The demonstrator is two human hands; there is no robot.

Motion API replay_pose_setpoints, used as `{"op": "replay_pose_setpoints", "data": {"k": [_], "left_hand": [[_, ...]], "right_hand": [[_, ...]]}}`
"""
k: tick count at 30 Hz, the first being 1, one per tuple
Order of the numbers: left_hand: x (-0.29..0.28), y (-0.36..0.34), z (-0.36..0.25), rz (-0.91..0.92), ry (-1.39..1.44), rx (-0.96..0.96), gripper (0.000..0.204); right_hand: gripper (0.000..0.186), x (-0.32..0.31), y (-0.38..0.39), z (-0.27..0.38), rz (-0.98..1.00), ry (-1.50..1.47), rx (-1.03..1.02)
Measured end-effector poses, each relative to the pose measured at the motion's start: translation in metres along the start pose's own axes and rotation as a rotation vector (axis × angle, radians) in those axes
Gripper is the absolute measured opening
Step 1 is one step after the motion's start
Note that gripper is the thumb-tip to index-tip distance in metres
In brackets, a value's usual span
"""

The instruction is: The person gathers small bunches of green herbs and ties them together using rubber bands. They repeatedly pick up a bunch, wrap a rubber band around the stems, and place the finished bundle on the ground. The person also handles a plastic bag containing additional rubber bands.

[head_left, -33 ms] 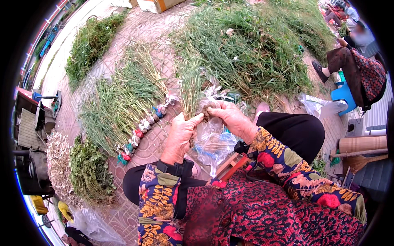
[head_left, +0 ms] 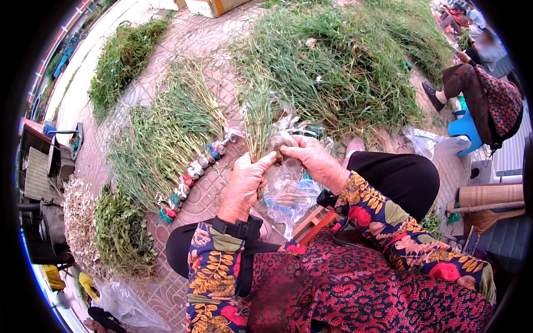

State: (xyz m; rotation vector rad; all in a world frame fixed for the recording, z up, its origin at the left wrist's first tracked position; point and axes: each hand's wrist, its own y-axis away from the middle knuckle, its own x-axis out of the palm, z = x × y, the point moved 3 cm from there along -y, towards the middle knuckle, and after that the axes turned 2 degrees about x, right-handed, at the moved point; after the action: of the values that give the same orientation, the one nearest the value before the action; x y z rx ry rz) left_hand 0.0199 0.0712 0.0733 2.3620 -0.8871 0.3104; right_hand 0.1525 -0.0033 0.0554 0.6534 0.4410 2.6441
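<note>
My left hand (head_left: pixel 247 183) is closed around an upright bunch of thin green grass-like stems (head_left: pixel 259 127) at its base. My right hand (head_left: pixel 316 164) pinches the brown root clump (head_left: pixel 280 157) of that bunch, with pale thin plastic (head_left: pixel 282 139) at its top. Below my hands a crumpled clear plastic bag (head_left: pixel 288 200) lies over a wooden item (head_left: pixel 312 226). To their left, bundles of green stems (head_left: pixel 161 139) lie in a row, their ends wrapped in coloured knotted plastic (head_left: pixel 185 185).
A large green plant heap (head_left: pixel 333 66) lies ahead, smaller heaps (head_left: pixel 125 66) at left with pale dried stalks (head_left: pixel 83 225). At right sit another person (head_left: pixel 488 105), a blue container (head_left: pixel 463 133) and a broom (head_left: pixel 499 225). Boxes (head_left: pixel 216 5) stand at the top on the paving (head_left: pixel 189 33).
The thin plastic at the root clump has shifted slightly under my right fingers. My hands are in nearly the same position.
</note>
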Motion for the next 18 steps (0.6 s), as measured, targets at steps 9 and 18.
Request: {"op": "replay_pose_setpoints", "data": {"k": [9, 18], "left_hand": [[-0.003, -0.008, 0.004, 0.036, -0.049, -0.015, 0.014], [-0.016, -0.015, 0.009, -0.05, 0.05, 0.05, 0.02]], "right_hand": [[0.02, -0.006, -0.002, -0.001, 0.193, -0.218, 0.154], [0.022, -0.004, -0.001, 0.0, 0.074, -0.019, 0.076]]}}
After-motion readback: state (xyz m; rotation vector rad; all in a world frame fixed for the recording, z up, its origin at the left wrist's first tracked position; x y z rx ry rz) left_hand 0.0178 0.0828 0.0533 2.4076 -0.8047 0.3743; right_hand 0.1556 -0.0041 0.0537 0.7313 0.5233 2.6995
